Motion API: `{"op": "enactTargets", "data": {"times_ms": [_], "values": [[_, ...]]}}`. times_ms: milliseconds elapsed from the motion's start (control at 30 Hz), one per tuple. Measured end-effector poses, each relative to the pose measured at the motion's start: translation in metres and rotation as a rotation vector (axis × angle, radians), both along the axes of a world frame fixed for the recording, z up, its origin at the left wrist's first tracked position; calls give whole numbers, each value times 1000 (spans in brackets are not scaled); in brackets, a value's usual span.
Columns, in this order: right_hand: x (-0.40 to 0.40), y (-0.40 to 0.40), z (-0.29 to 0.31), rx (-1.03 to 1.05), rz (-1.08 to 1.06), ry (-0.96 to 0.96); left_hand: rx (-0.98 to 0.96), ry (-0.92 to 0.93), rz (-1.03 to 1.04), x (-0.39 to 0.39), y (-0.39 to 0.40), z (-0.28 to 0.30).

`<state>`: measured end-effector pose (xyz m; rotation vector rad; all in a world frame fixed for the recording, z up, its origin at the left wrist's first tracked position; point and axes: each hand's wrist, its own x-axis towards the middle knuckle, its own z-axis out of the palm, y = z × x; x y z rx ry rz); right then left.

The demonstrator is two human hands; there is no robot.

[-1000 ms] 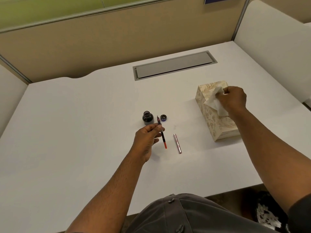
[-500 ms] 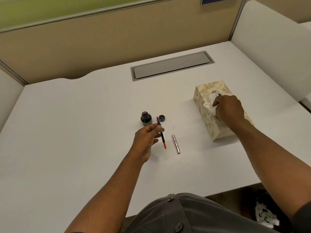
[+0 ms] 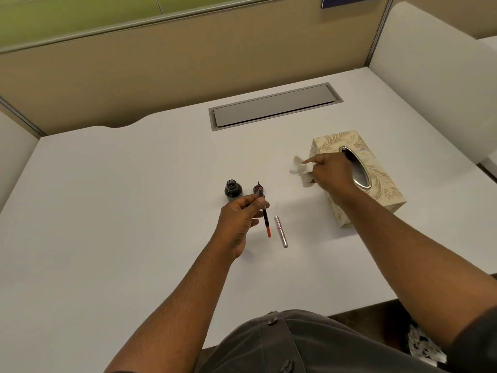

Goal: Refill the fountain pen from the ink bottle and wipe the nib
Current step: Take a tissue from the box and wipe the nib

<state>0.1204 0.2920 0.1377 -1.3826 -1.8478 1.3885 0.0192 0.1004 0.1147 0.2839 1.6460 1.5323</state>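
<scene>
My left hand (image 3: 240, 219) grips the fountain pen (image 3: 265, 214), a thin dark stem with an orange-red end, nib pointing away from me. Just beyond the nib stand the open ink bottle (image 3: 233, 189) and, to its right, the small bottle cap (image 3: 257, 188), partly hidden by the pen. My right hand (image 3: 329, 172) holds a crumpled white tissue (image 3: 298, 169) above the white desk (image 3: 107, 211), left of the tissue box (image 3: 376, 181). The silver pen barrel (image 3: 281, 231) lies on the desk, right of the pen.
A grey cable flap (image 3: 274, 106) is set into the desk at the back. Beige partition walls stand behind, and white side panels flank the desk. My lap in grey fabric shows at the front edge.
My right hand pulled a tissue out of the box and carried it left toward the pen. The left hand has kept the pen nearly still.
</scene>
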Motion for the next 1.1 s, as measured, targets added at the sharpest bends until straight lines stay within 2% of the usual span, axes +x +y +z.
{"op": "enactTargets", "data": {"times_ms": [100, 267, 367, 433, 600, 733, 933, 1100], "values": [[-10, -17, -13, -129, -10, 51, -1, 50, -9, 4, 3, 5], [-20, -36, -18, -271, 111, 99, -34, 148, -5, 7, 4, 10], [-19, -41, -10, -490, 224, 238, -60, 187, 12, 8, 4, 11], [-15, -45, -5, -561, 289, 331, -79, 216, 28, 8, 4, 11], [-10, -53, -5, -547, 282, 431, -118, 328, 56, 9, 4, 11], [-8, -58, -7, -511, 310, 430, -160, 420, 58, 11, 3, 9], [-8, -61, -5, -342, 420, 268, -181, 599, 4, 10, -3, 11], [-3, -58, -2, -97, 556, -11, -211, 751, -39, 11, -9, 9]]}}
